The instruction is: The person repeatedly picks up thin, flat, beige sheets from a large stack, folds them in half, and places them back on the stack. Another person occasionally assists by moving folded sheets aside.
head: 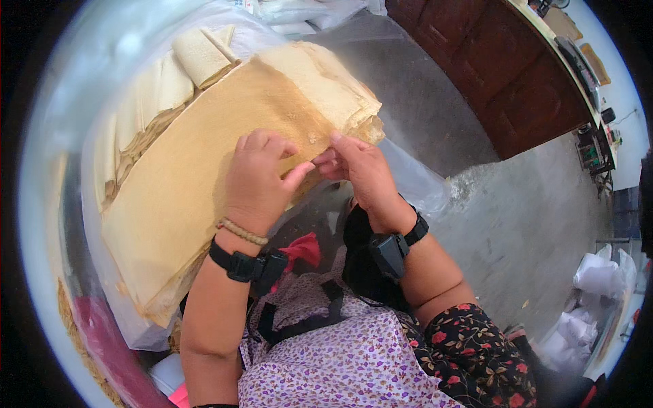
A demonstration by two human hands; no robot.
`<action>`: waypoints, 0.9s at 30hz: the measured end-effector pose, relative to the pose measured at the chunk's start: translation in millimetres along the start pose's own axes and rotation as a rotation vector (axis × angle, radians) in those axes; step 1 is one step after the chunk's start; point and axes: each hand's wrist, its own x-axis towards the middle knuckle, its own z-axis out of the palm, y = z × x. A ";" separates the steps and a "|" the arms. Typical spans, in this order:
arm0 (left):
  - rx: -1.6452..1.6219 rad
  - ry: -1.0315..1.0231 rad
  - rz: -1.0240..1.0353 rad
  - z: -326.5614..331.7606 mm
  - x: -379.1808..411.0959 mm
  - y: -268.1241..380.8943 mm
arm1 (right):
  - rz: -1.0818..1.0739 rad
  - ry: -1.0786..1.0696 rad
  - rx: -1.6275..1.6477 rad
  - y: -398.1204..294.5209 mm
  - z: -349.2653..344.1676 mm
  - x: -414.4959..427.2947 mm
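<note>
A long stack of thin, pale yellow sheets (pixel 194 168) lies before me, slanting from lower left to upper right. Its top sheet is deeper yellow, and a paler folded part (pixel 321 76) shows at the right end. My right hand (pixel 357 163) pinches the near edge of the top sheet close to that fold, thumb above and fingers curled at the edge. Over the middle of the sheet hovers my left hand (pixel 265 168), slightly blurred, its thumb and fingers apart and the thumb tip close to my right fingers. Nothing shows in the left hand.
Folded bundles of similar sheets (pixel 163 89) line the stack's far left side. Clear plastic sheeting (pixel 413 173) spreads beneath and hangs toward the floor (pixel 510 224). A dark red-brown wooden desk (pixel 510 66) stands at upper right. White sacks (pixel 296 13) lie at the back.
</note>
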 end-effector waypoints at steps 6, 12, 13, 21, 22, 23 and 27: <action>-0.130 0.066 -0.057 0.7 1.0 7.3 | 0.002 -0.080 0.115 8.6 -9.8 6.4; 0.017 0.080 -0.034 -0.5 2.8 16.2 | -0.047 -0.097 0.047 7.4 0.0 1.1; 0.026 0.085 -0.034 0.5 4.5 19.0 | -0.042 -0.095 0.021 7.4 0.4 2.7; -0.084 0.148 -0.178 8.9 8.4 12.2 | 0.046 -0.076 0.017 -6.1 7.7 0.1; -0.232 0.163 -0.303 6.1 7.9 11.6 | 0.047 -0.070 0.005 -4.7 7.6 0.9; -0.381 0.177 -0.428 2.2 6.8 11.8 | 0.047 -0.063 -0.007 -3.4 7.8 1.4; -0.688 0.336 -0.536 -18.7 -1.6 -9.6 | 0.040 -0.031 0.043 -1.7 11.4 0.4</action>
